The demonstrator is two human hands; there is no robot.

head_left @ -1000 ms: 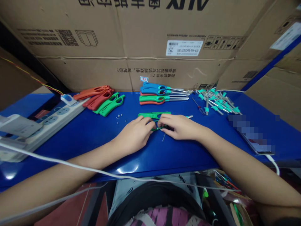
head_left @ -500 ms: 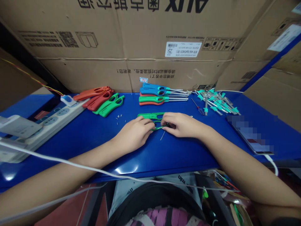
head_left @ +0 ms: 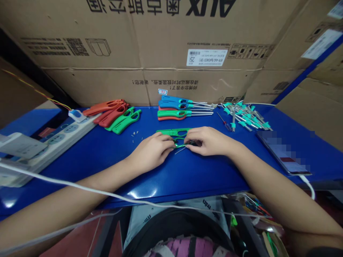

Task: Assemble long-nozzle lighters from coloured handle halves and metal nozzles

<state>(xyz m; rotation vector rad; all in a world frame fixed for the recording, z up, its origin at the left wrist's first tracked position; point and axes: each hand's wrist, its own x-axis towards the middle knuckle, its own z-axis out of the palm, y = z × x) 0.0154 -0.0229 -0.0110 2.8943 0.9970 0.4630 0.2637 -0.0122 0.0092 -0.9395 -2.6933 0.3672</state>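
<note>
My left hand [head_left: 152, 150] is closed on the left end of a green lighter handle [head_left: 180, 145] low over the blue table. At the handle's right end my right hand [head_left: 207, 141] pinches it, with a small dark part by the fingertips. A thin metal rod [head_left: 180, 151] slants just below the handle, close to the right fingers; whether it is held cannot be made out. Behind both hands lies another green handle half [head_left: 171, 132]. Small metal pins [head_left: 134, 135] lie to the left of my left hand.
Assembled lighters [head_left: 174, 113] are stacked at the back. Orange, red and green handle shells [head_left: 124, 121] lie left, by a power strip [head_left: 53, 142]. A screwdriver [head_left: 227, 125], metal tubes with teal pieces [head_left: 249, 117] and a phone [head_left: 284, 153] lie right. A white cable [head_left: 107, 193] crosses in front.
The thin rod below the green handle has swung from steep to nearly flat, its free end now further left. Both hands keep nearly the same place and grip.
</note>
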